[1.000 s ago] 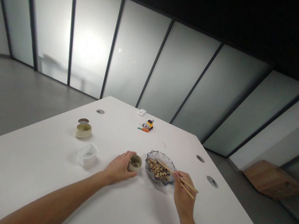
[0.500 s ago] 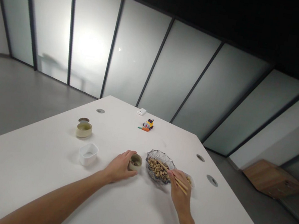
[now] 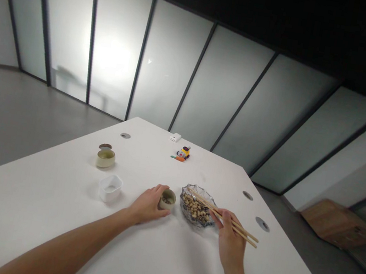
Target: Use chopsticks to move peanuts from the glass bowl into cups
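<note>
My left hand (image 3: 150, 205) is curled round the left side of a small pale green cup (image 3: 167, 205), which stands on the white table with some dark bits inside. In my right hand (image 3: 231, 237) is a pair of wooden chopsticks (image 3: 246, 236), pointing left across a scalloped glass bowl (image 3: 185, 216). Pale brown nuts or seeds (image 3: 197, 207) fill the lower part of that bowl; their exact kind is unclear. The chopstick tips are over the bowl's far left side, and I cannot make out anything between them.
To the left on the table (image 3: 63, 210) are a white plastic tub (image 3: 110, 188) and a green bowl (image 3: 105, 159). Farther back lie a yellow toy vehicle (image 3: 184, 152), an orange carrot-like item (image 3: 178, 158) and a white box (image 3: 175, 137). Cable holes (image 3: 263, 224) pierce the right side.
My right hand has shifted right and lifted slightly, and the chopsticks now lie flatter, with their tips nearer the bowl's far left rim. My left hand stays on the cup.
</note>
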{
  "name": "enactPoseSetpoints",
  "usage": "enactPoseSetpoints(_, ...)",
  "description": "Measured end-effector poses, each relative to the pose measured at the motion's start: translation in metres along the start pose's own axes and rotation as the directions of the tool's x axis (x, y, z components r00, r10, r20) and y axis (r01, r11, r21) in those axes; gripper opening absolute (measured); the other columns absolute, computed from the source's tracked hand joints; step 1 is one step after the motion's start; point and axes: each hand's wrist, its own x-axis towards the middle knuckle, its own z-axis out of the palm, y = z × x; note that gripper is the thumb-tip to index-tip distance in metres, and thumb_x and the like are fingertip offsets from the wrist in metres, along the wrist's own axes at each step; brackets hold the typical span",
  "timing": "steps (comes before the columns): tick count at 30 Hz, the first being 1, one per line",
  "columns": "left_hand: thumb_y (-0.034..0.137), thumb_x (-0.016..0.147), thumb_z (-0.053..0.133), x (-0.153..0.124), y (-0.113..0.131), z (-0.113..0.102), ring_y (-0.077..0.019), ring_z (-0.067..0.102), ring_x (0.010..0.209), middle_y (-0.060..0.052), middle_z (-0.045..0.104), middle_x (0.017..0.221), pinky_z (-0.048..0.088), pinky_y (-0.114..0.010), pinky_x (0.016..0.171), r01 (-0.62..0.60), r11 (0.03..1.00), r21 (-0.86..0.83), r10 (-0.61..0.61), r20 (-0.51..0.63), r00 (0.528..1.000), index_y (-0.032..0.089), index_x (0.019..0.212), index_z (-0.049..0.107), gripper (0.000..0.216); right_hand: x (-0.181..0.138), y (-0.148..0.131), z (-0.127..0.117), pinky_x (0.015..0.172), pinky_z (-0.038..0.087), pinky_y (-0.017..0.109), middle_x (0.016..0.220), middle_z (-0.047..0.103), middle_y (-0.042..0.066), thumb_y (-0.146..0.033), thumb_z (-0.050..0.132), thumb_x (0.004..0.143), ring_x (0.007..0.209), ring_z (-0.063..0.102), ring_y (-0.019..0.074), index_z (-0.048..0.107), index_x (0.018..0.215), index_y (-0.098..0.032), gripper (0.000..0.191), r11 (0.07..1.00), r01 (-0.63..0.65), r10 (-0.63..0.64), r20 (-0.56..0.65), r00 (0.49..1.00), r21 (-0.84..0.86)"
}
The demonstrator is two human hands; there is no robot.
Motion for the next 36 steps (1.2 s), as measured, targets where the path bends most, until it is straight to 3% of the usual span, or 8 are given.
enactPoseSetpoints(3, 0.037, 0.078, 0.080, 0.000, 0.001, 0.001, -0.0327, 0.066, 0.116, -0.010, 0.067, 0.131, 0.050, -0.043, 0.104, 0.004, 1.000, 0.018, -0.004, -0.004, 1.000, 0.025, 0.138, 0.057, 0.066, -0.007, 0.000, 0.013, 0.072, 0.065, 0.048, 0.093, 0.073, 0.008, -0.054, 0.065, 0.097, 0.079, 0.073, 0.0254, 0.072, 0.086, -0.023, 0.034, 0.994, -0.040, 0.029, 0.098, 0.995, 0.106)
enactPoseSetpoints(5, 0.036, 0.078, 0.080, -0.001, 0.001, 0.001, -0.0323, 0.067, 0.114, -0.009, 0.067, 0.129, 0.051, -0.043, 0.103, 0.002, 1.000, 0.023, -0.002, -0.006, 1.000, 0.025, 0.137, 0.057, 0.064, -0.012, -0.001, 0.018, 0.071, 0.064, 0.048, 0.094, 0.073, 0.009, -0.055, 0.064, 0.097, 0.077, 0.073, 0.0253, 0.072, 0.085, -0.024, 0.035, 0.994, -0.058, 0.040, 0.176, 0.984, 0.093)
enactPoseSetpoints(7, 0.036, 0.079, 0.080, -0.001, 0.002, 0.000, -0.0318, 0.066, 0.114, -0.009, 0.067, 0.129, 0.051, -0.043, 0.103, -0.002, 1.000, 0.020, 0.002, -0.008, 1.000, 0.026, 0.137, 0.057, 0.063, -0.013, -0.004, 0.018, 0.073, 0.063, 0.048, 0.095, 0.073, 0.009, -0.056, 0.060, 0.099, 0.077, 0.072, 0.0250, 0.073, 0.087, -0.023, 0.037, 0.998, -0.048, 0.038, 0.178, 0.983, 0.052)
enactPoseSetpoints(11, 0.038, 0.079, 0.080, -0.001, 0.002, -0.001, -0.0327, 0.066, 0.116, -0.009, 0.067, 0.131, 0.050, -0.043, 0.105, 0.003, 1.000, 0.021, -0.003, -0.001, 1.000, 0.025, 0.137, 0.057, 0.064, -0.008, -0.011, 0.008, 0.082, 0.059, 0.045, 0.094, 0.074, 0.009, -0.059, 0.057, 0.100, 0.085, 0.071, 0.0257, 0.075, 0.090, -0.022, 0.042, 0.959, 0.135, -0.125, 0.057, 0.991, -0.250)
enactPoseSetpoints(14, 0.039, 0.080, 0.079, -0.002, 0.003, -0.002, -0.0334, 0.066, 0.116, -0.010, 0.066, 0.132, 0.050, -0.044, 0.104, -0.001, 1.000, 0.026, 0.001, 0.005, 1.000, 0.024, 0.138, 0.057, 0.064, -0.003, -0.012, 0.003, 0.086, 0.055, 0.042, 0.089, 0.074, 0.008, -0.059, 0.056, 0.101, 0.088, 0.070, 0.0249, 0.076, 0.088, -0.022, 0.044, 0.848, 0.301, -0.281, 0.112, 0.953, -0.435)
enactPoseSetpoints(17, 0.038, 0.080, 0.079, -0.002, 0.004, -0.002, -0.0337, 0.066, 0.117, -0.011, 0.066, 0.133, 0.050, -0.044, 0.105, 0.001, 1.000, 0.028, -0.001, 0.003, 1.000, 0.024, 0.138, 0.057, 0.064, 0.000, -0.007, 0.002, 0.082, 0.053, 0.039, 0.086, 0.074, 0.006, -0.057, 0.055, 0.103, 0.083, 0.069, 0.0224, 0.076, 0.086, -0.022, 0.045, 0.806, 0.379, -0.331, 0.184, 0.926, -0.455)
enactPoseSetpoints(27, 0.039, 0.081, 0.079, -0.002, 0.004, -0.003, -0.0323, 0.066, 0.119, -0.011, 0.065, 0.134, 0.050, -0.044, 0.106, -0.014, 0.999, 0.050, 0.013, 0.021, 1.000, 0.024, 0.138, 0.054, 0.064, -0.001, 0.004, 0.004, 0.084, 0.055, 0.037, 0.091, 0.074, 0.007, -0.054, 0.058, 0.102, 0.086, 0.070, 0.0223, 0.077, 0.089, -0.021, 0.040, 0.855, 0.329, -0.245, 0.248, 0.937, -0.401)
enactPoseSetpoints(36, 0.041, 0.082, 0.078, -0.001, -0.001, 0.000, -0.0329, 0.066, 0.118, -0.010, 0.065, 0.134, 0.051, -0.046, 0.105, -0.020, 0.998, 0.057, 0.019, 0.017, 1.000, 0.025, 0.140, 0.053, 0.065, 0.002, -0.003, -0.001, 0.082, 0.056, 0.038, 0.088, 0.076, 0.008, -0.059, 0.056, 0.101, 0.085, 0.071, 0.0229, 0.079, 0.087, -0.022, 0.046, 0.824, 0.318, -0.272, 0.166, 0.948, -0.470)
